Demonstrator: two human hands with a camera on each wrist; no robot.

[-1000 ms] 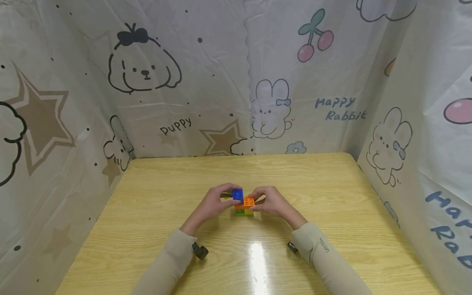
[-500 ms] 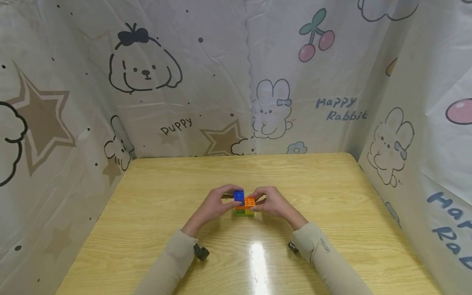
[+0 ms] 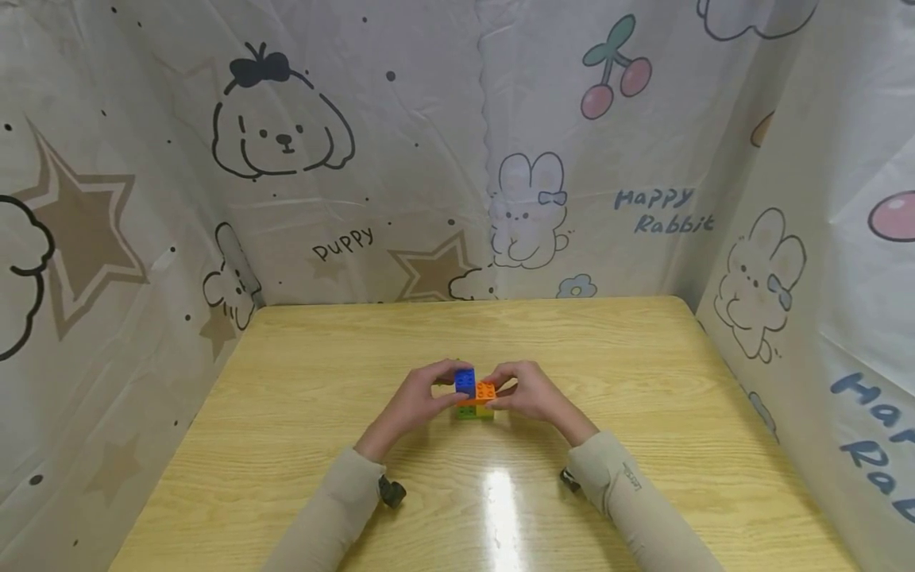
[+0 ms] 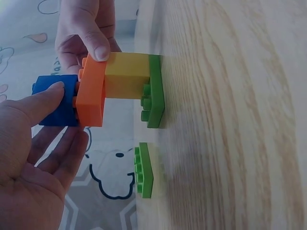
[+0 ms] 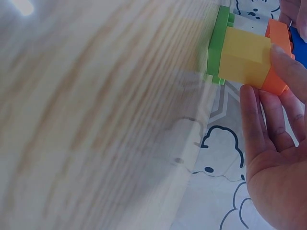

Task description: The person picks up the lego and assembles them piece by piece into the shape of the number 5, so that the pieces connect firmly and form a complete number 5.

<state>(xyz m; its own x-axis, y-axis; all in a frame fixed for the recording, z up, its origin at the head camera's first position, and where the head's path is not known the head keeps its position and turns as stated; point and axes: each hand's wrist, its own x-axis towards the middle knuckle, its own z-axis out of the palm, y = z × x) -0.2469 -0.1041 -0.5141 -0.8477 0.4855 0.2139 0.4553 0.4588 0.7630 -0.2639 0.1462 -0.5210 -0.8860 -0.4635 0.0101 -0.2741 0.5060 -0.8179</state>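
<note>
My left hand (image 3: pixel 422 393) pinches a blue toy building brick (image 4: pixel 67 112) between thumb and fingers. The blue brick sits against the left end of an orange brick (image 4: pixel 91 103), whose studs show at the seam between them. Under the orange brick's right part stands a yellow brick (image 5: pixel 244 55), on a flat green brick (image 4: pixel 156 93) resting on the table. From the right, my right hand (image 3: pixel 527 393) grips the orange brick, thumb on its side near the yellow one. The orange brick's left end overhangs the green brick.
A second flat green brick (image 4: pixel 144 170) lies on the wooden table (image 3: pixel 343 342), apart from the stack; my left hand mostly hides it in the head view. Printed cloth walls (image 3: pixel 400 143) enclose the table at the back and both sides.
My left hand has come down very slightly with the blue brick over the orange one. The right hand and the stack stay in place; the head view has shifted a little.
</note>
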